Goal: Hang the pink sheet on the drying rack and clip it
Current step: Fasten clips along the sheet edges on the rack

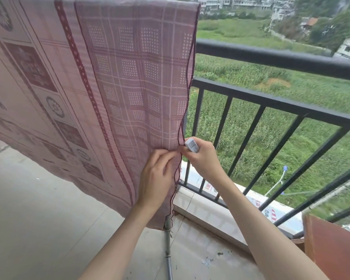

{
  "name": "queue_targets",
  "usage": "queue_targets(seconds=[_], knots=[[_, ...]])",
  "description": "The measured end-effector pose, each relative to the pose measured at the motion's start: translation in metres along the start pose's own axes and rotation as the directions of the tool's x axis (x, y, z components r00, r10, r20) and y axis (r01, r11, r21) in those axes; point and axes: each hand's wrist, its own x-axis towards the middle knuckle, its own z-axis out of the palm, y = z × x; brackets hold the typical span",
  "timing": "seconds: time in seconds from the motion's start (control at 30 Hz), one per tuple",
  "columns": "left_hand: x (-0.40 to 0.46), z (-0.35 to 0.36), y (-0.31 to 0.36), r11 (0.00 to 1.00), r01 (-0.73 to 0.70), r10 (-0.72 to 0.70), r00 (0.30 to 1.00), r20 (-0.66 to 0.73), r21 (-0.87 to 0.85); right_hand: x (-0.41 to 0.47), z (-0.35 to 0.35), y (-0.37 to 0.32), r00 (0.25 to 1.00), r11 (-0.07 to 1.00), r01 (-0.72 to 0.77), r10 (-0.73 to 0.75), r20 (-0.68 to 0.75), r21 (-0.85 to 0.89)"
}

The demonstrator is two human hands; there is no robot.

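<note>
Where the railing (271,57) borders concrete floor (38,219), fields lie beyond.

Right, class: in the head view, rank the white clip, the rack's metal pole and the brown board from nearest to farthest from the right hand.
1. White clip: held in the right hand.
2. Metal pole: below, lower left, under the sheet's edge.
3. Brown board: far lower right corner.

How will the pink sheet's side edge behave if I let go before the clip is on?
The pink sheet looks thin and floppy: its edge waves. Released by the left hand, it would probably swing or flutter, being outdoors. The clip in the right hand looks small and light.
</note>
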Motion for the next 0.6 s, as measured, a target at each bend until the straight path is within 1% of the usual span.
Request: queue_targets(seconds=[0.07,0.1,0.17,0.23,0.3,0.37,0.47,0.53,0.6], knots=[[0.016,-0.017,0.001,0.985,-0.138,0.140,0.990,-0.007,0.107,-0.004,0.005,0.004,1.000,0.999,-0.010,0.010,0.014,0.047],[0.026,-0.026,0.003,0.957,-0.230,0.235,0.972,-0.007,0.179,-0.007,0.008,0.005,1.000,0.998,-0.014,0.014,0.002,0.061],[0.050,-0.040,0.009,0.850,-0.417,0.430,0.902,0.035,0.323,-0.011,0.015,0.008,0.999,0.997,-0.021,0.025,-0.046,0.079],[0.072,-0.049,0.016,0.721,-0.567,0.555,0.817,0.156,0.399,-0.012,0.019,0.009,0.995,0.996,-0.020,0.028,-0.092,0.086],[0.086,-0.054,0.021,0.628,-0.655,0.582,0.754,0.305,0.419,-0.012,0.021,0.010,0.994,0.998,-0.021,0.027,-0.107,0.060],[0.094,-0.055,0.022,0.579,-0.686,0.548,0.727,0.414,0.439,-0.013,0.022,0.011,0.993,0.999,-0.013,0.019,-0.116,0.050],[0.099,-0.054,0.026,0.566,-0.697,0.476,0.712,0.515,0.441,-0.017,0.019,0.012,0.993,0.995,-0.012,0.024,-0.116,0.100],[0.100,-0.052,0.029,0.574,-0.700,0.462,0.705,0.539,0.424,-0.018,0.016,0.012,0.992,0.994,-0.011,0.024,-0.124,0.105],[0.101,-0.051,0.031,0.592,-0.695,0.464,0.708,0.532,0.409,-0.020,0.013,0.011,0.991,0.995,0.003,0.010,-0.133,0.097]])
